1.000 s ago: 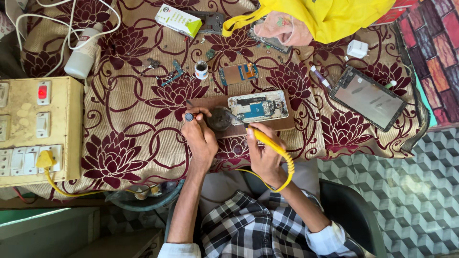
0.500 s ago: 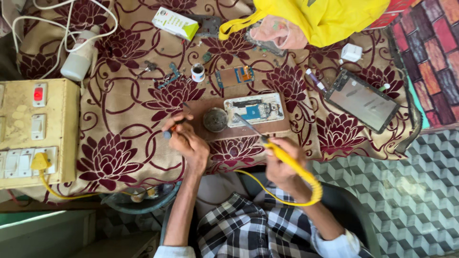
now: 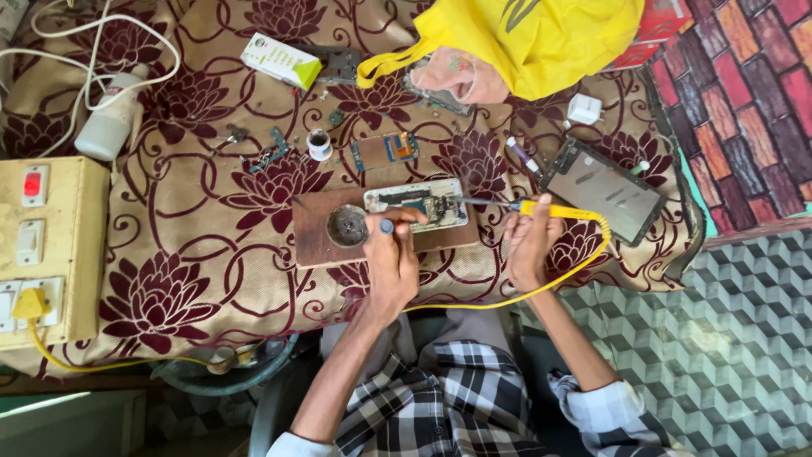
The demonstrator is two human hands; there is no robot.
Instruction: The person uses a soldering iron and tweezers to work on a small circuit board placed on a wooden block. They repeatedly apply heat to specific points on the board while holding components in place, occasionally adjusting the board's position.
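— yellow soldering iron [image 3: 554, 211] is pinched in my right hand [image 3: 529, 245], tip reaching towards nine o'clock onto the opened phone [image 3: 419, 204].
— and the left hand [image 3: 391, 262]?
— closed, fingertips pressing the phone at twelve o'clock, steadying it on the wooden board [image 3: 317, 241].

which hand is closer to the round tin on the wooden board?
Left. The left hand sits just right of the round tin; the right hand is far off, holding the yellow soldering iron.

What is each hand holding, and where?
The right hand grips the soldering iron by its yellow handle. The left hand pinches something small; it cannot be told.
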